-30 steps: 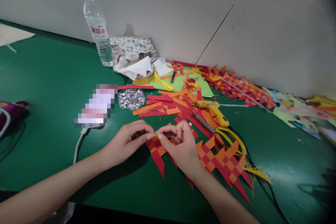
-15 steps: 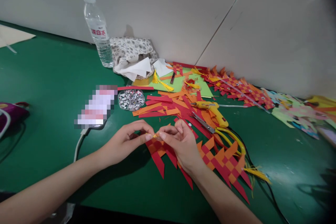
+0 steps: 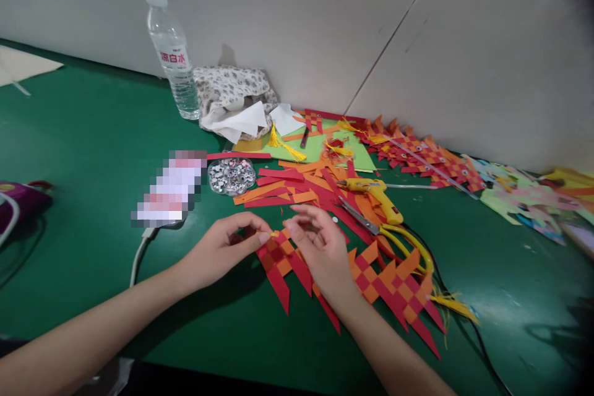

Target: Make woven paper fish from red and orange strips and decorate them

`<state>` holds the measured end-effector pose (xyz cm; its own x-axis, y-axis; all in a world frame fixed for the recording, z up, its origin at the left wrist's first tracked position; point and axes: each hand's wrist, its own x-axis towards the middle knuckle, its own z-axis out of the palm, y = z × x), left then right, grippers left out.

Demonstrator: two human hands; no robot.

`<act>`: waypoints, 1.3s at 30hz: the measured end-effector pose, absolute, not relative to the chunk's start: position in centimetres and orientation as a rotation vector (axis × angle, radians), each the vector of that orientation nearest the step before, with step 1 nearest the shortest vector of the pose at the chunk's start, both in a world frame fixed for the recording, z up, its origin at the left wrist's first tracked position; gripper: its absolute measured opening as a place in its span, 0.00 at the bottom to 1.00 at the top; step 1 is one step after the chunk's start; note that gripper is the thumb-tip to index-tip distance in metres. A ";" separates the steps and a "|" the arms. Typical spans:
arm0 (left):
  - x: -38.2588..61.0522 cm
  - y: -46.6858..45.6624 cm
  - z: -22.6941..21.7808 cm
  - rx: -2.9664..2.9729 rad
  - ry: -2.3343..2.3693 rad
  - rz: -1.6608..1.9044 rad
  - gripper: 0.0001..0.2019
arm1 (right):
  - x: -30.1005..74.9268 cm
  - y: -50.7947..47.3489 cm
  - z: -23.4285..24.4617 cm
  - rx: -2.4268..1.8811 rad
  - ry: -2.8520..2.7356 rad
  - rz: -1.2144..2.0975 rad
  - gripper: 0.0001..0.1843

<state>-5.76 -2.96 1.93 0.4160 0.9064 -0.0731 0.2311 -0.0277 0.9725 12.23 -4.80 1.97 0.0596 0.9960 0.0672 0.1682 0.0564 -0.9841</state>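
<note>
The left hand (image 3: 229, 246) has its fingers pinched on a paper fish (image 3: 277, 255), apparently woven, no eye showing; the right hand's (image 3: 323, 253) grip is unclear.

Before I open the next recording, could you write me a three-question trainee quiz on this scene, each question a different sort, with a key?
1. True or false: the water bottle stands beside the patterned pouch.

2. Multiple choice: which colours make up the woven paper piece at the left hand's fingertips?
A. Blue and white
B. Red and orange
C. Green and black

3. Short answer: which yellow tool lies just beyond the scissors, and is either hand touching it?

Key:
1. True.
2. B.
3. The glue gun; neither the left hand nor the right hand touches it.
</note>
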 end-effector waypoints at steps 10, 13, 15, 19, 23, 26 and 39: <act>-5.8 -3.0 2.3 1.495 1.000 0.693 0.11 | 12.6 -4.6 2.3 -1.228 -1.864 0.610 0.05; -5.8 -3.1 2.2 1.521 0.980 0.685 0.11 | 12.7 -4.7 2.2 -1.239 -1.922 0.647 0.06; -5.8 -3.1 2.2 1.571 0.999 0.675 0.12 | 12.7 -4.8 2.2 -1.252 -1.924 0.692 0.06; -5.9 -3.0 2.1 1.728 1.025 0.695 0.11 | 12.4 -5.0 2.2 -1.246 -1.879 0.749 0.03; -6.2 -2.8 1.7 1.887 1.096 0.764 0.09 | 13.5 -4.5 2.7 -1.193 -1.797 0.589 0.14; -6.5 -2.6 1.2 1.969 1.186 0.806 0.08 | 16.3 -3.5 3.7 -1.338 -1.743 0.423 0.14; -7.0 -2.4 0.5 2.090 1.260 0.858 0.08 | 27.9 1.0 0.9 -2.245 -1.626 -0.329 0.23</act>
<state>-7.05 -2.41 0.49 0.3578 0.9027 0.2390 0.5533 -0.4111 0.7244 27.94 0.96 0.89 0.3149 0.8682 0.3835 0.9490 -0.2810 -0.1431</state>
